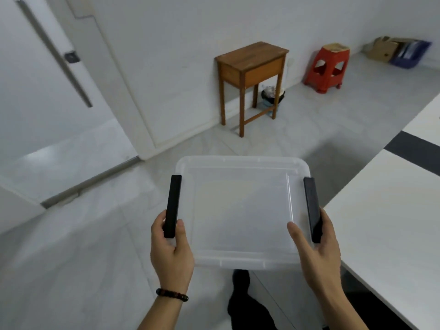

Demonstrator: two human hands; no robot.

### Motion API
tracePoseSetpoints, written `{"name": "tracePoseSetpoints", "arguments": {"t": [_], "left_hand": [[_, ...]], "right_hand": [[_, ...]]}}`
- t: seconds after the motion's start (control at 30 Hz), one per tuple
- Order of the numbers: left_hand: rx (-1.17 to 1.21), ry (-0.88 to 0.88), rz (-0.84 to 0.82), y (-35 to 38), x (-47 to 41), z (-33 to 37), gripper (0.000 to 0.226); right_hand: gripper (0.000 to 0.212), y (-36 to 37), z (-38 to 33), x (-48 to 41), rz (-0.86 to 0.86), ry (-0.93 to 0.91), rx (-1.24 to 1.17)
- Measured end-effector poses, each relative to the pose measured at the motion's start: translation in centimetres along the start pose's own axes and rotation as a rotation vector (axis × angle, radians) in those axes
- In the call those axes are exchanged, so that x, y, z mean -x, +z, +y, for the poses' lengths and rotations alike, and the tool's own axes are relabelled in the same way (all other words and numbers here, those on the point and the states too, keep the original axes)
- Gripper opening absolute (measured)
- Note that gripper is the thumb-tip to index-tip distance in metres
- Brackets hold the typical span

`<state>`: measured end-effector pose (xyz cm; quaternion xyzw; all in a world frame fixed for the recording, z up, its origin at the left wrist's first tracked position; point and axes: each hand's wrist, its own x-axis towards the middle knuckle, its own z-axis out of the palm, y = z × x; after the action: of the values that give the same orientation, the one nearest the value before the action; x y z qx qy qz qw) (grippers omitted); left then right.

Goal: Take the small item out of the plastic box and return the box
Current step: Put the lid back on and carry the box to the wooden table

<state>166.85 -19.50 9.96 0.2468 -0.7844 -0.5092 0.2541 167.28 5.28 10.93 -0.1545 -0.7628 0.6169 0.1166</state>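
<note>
A translucent plastic box (242, 210) with its lid on and two black side latches is held in the air above the floor. My left hand (170, 248) grips the left black latch (172, 206), thumb on top. My right hand (316, 248) holds the right side at the other black latch (312, 208). Through the cloudy lid I cannot make out any small item inside.
A white table (390, 220) with a dark stripe runs along the right. Ahead stand a wooden side table (252, 75) with a bin under it, a red plastic stool (327, 67) and cardboard boxes (390, 50) by the wall. A white door (47, 86) is at left.
</note>
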Motion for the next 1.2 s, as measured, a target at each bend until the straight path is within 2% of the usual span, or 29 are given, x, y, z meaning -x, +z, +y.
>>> {"name": "tracePoseSetpoints", "arguments": {"t": [0.1,0.17,0.27,0.37,0.57,0.77,1.0,1.13,1.2], "left_hand": [[-0.024,0.025,-0.031,3.0,-3.7,0.8,0.032],[-0.047,0.006,-0.080,14.3,-16.5,1.6,0.032],[-0.062,0.033,-0.094,15.4,-19.4,3.1,0.032],[-0.011,0.033,-0.047,19.6,-26.7,4.6,0.034],[0.031,0.002,-0.026,30.4,-39.8,6.6,0.034],[0.076,-0.029,-0.027,45.3,-53.5,7.8,0.032],[0.106,0.033,-0.196,63.4,-66.2,14.5,0.030],[0.104,0.107,-0.325,72.2,-69.3,18.1,0.032],[0.082,0.127,-0.371,79.9,-71.7,18.9,0.032]], "right_hand": [[0.072,2.7,-0.3,-3.6,0.012,-0.007,-0.026],[0.072,8.5,0.6,-18.3,0.102,0.082,0.004],[0.071,10.7,-0.6,-21.4,0.059,0.048,-0.052],[0.067,14.3,-3.0,-29.6,0.053,0.043,-0.040],[0.064,21.6,-5.8,-46.5,-0.004,0.002,-0.036],[0.068,27.5,-6.2,-64.4,0.042,-0.015,0.003],[0.067,28.0,-8.9,-82.3,0.204,0.020,0.019],[0.068,26.6,-8.0,-89.0,0.371,0.099,-0.002],[0.068,25.8,-6.2,-96.0,0.433,0.136,0.000]]}}
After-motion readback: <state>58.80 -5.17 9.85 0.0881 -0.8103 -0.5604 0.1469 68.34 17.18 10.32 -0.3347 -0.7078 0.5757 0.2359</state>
